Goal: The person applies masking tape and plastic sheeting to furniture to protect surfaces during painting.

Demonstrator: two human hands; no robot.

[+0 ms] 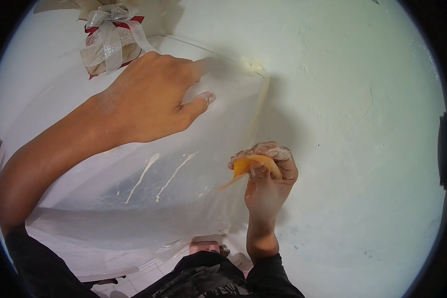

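My right hand (270,179), its fingers smeared with white paste, pinches a thin, bent orange piece (241,166) beside the wall. Whether that piece is a plastic spreader or folded sandpaper I cannot make out. At the upper left, my left hand (156,94) reaches over a translucent plastic sheet (134,203). Its thumb, whitened at the tip, stands apart from the blurred index finger; the other fingers are mostly hidden. A cream-coloured blob of paste (251,64) sits at the sheet's corner against the wall, near the left fingertips.
The pale wall (362,149) fills the right side, with small marks and a crack. A strip of tape (257,109) runs along the sheet's edge. Cream drips (143,178) streak the plastic. A ribboned package (109,44) stands at the upper left. A pink object (204,247) is below.
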